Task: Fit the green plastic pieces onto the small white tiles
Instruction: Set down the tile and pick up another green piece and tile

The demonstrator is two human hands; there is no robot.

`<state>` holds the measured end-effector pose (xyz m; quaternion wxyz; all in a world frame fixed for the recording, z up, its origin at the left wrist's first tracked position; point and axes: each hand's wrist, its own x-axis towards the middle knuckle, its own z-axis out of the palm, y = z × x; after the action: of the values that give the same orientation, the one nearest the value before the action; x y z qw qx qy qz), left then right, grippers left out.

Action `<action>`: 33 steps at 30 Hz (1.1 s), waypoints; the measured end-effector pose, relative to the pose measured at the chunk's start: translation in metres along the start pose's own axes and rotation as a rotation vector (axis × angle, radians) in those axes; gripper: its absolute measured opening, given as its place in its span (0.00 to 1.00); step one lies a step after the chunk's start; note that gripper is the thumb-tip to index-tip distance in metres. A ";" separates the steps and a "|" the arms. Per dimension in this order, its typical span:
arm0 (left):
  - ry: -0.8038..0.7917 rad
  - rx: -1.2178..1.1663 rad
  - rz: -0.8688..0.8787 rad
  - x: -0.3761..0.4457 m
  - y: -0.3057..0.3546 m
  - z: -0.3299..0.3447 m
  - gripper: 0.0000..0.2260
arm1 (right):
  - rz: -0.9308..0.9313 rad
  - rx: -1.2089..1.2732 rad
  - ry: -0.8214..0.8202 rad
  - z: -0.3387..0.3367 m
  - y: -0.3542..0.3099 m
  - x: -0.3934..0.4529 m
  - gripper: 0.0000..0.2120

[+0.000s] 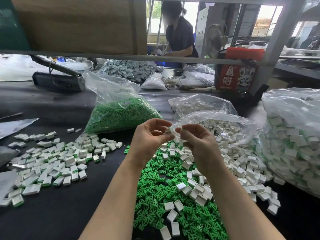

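From the head view, both hands are raised above a black table (57,219). The left hand (149,137) pinches a small white tile (168,131) between thumb and curled fingers. The right hand (197,141) is just beside it, fingers curled, its fingertips (178,130) pinched on something thin with a trace of green; what it is cannot be told.

Under the forearms lies a loose heap of green plastic pieces (155,193), flat and forked, mixed with hollow, box-shaped white tiles (192,186). To the left is a spread of fitted tiles (52,167), white with green edges showing.

Behind the hands, a crinkled clear bag of green pieces (119,113) stands open. To the right an open clear bag of white tiles (223,129) spills onto the table, its thin rim reaching up behind the fingertips. A large bag of fitted tiles (294,141) fills the right edge. A grey metal shelf bar (121,57) crosses the upper view, and a second person (180,37) stands beyond it.
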<state>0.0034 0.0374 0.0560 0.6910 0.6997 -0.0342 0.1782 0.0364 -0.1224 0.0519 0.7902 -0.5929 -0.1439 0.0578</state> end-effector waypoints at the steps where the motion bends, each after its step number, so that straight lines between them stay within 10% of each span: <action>1: -0.006 -0.018 -0.007 -0.001 0.000 0.000 0.11 | -0.001 0.001 -0.007 0.000 0.000 0.000 0.08; 11: -0.023 -0.346 -0.195 -0.002 0.000 0.002 0.10 | 0.107 0.329 -0.030 0.001 0.003 0.004 0.09; 33: -0.015 -0.033 -0.137 -0.002 0.001 0.003 0.13 | -0.220 -0.033 0.086 0.006 0.007 0.003 0.05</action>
<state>0.0024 0.0337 0.0567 0.7129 0.6901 0.0057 0.1245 0.0383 -0.1140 0.0469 0.7874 -0.5882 -0.1751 -0.0572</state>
